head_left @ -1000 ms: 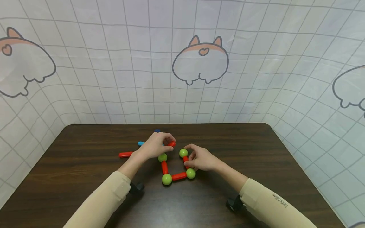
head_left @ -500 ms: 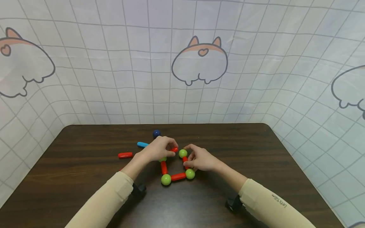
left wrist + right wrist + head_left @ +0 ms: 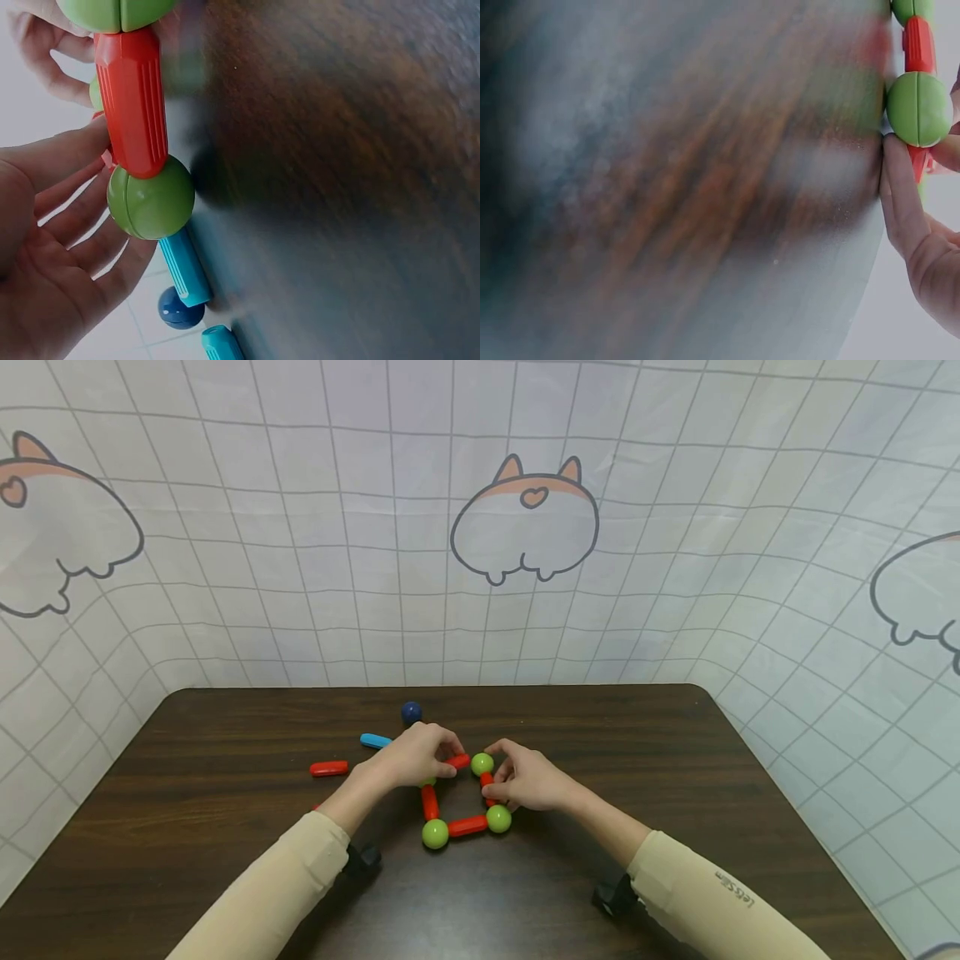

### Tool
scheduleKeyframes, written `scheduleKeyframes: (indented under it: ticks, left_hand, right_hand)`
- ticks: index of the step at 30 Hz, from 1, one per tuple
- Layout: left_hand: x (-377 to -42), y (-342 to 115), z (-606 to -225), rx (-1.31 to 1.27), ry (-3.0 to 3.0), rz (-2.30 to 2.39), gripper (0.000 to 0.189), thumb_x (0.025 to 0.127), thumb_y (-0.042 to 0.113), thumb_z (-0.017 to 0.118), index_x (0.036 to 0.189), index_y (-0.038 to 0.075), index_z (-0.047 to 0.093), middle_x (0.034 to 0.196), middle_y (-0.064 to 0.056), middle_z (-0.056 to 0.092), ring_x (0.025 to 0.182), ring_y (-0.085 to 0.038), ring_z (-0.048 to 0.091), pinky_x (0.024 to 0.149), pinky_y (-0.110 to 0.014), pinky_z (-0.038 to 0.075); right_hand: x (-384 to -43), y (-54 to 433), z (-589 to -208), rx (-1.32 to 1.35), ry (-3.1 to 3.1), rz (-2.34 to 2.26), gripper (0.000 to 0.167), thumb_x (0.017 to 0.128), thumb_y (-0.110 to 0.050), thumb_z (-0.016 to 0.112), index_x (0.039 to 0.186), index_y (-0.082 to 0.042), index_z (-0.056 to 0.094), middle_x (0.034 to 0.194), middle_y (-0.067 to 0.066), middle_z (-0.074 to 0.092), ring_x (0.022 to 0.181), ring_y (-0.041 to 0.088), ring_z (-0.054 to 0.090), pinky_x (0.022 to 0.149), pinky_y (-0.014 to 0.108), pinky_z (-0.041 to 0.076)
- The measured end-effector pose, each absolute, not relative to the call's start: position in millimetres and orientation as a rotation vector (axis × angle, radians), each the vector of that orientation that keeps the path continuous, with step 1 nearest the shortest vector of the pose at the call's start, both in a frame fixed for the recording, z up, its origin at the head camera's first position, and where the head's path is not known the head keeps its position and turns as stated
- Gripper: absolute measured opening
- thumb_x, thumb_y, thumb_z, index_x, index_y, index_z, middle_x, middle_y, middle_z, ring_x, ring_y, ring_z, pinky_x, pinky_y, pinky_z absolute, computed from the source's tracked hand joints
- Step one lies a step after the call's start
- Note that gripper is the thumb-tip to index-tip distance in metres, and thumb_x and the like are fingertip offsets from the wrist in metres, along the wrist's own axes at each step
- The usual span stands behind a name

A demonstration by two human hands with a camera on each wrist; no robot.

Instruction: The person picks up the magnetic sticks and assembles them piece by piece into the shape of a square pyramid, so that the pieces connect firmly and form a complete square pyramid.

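Note:
In the head view, green balls and red rods form a four-sided frame on the table. My left hand (image 3: 412,756) pinches the far red rod (image 3: 458,762), whose right end is right at the far-right green ball (image 3: 482,764). My right hand (image 3: 528,777) holds the right-side red rod (image 3: 487,782) between thumb and fingers. The near side is a red rod (image 3: 468,826) between two green balls, one on the left (image 3: 435,833) and one on the right (image 3: 498,818). A left-side red rod (image 3: 430,802) leads to a far-left green ball (image 3: 427,782), partly hidden by my left hand.
Left of the frame lie a loose red rod (image 3: 329,768), a light blue rod (image 3: 375,741) and a dark blue ball (image 3: 411,712). A second light blue rod (image 3: 222,343) shows in the left wrist view. The dark wooden table (image 3: 637,735) meets a patterned white sheet (image 3: 337,610) behind.
My left hand has lowered the red rod toward me and slightly right, bringing its end to the far-right green ball. The right hand keeps its hold; the frame has shifted very slightly left.

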State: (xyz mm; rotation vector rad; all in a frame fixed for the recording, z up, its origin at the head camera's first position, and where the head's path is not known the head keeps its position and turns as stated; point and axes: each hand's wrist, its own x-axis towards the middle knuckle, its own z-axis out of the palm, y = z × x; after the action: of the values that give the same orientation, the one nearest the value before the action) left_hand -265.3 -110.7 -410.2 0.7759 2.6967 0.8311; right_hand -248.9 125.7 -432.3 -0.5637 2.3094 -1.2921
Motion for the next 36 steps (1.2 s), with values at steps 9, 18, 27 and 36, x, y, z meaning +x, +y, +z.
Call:
scheduleKeyframes:
  ticks: [9,18,27,36]
  left_hand:
    - [-267,-111,-413,0.796,2.668,0.786,0.023,0.089,0.004,0.080,0.111,0.007,0.075,0.105,-0.002,0.071,0.096,-0.020,0.066,0.087,-0.038,0.056]
    - [-267,-111,-416,0.813,2.666,0.773,0.025,0.090,0.005,0.079,0.115,0.006,0.074,0.108,-0.003,0.071,0.096,-0.019,0.065,0.088,-0.040,0.055]
    - [-264,-120,-418,0.841,2.668,0.817,0.021,0.097,0.014,0.074,0.117,0.008,0.074,0.110,-0.001,0.071,0.098,-0.017,0.064,0.087,-0.039,0.055]
    - [-259,-138,-413,0.797,2.717,0.911,0.025,0.098,0.017,0.073,0.121,0.008,0.073,0.119,-0.006,0.064,0.107,-0.028,0.061,0.090,-0.042,0.053]
  right_hand:
    - [-249,125,-433,-0.548,2.297,-1.305,0.058,0.093,-0.009,0.075,0.142,0.001,0.045,0.092,0.013,0.064,0.068,0.021,0.069,0.066,0.038,0.061]
    - [-249,125,-432,-0.573,2.290,-1.293,0.065,0.094,-0.006,0.074,0.150,-0.002,0.042,0.090,0.013,0.065,0.070,0.021,0.068,0.066,0.038,0.061]
    - [-245,126,-431,-0.531,2.278,-1.318,0.061,0.092,-0.006,0.076,0.145,-0.002,0.046,0.090,0.015,0.065,0.070,0.022,0.070,0.067,0.038,0.062]
    - [-245,129,-431,-0.526,2.278,-1.319,0.061,0.092,-0.007,0.077,0.143,-0.002,0.045,0.090,0.014,0.065,0.070,0.024,0.071,0.067,0.038,0.062]
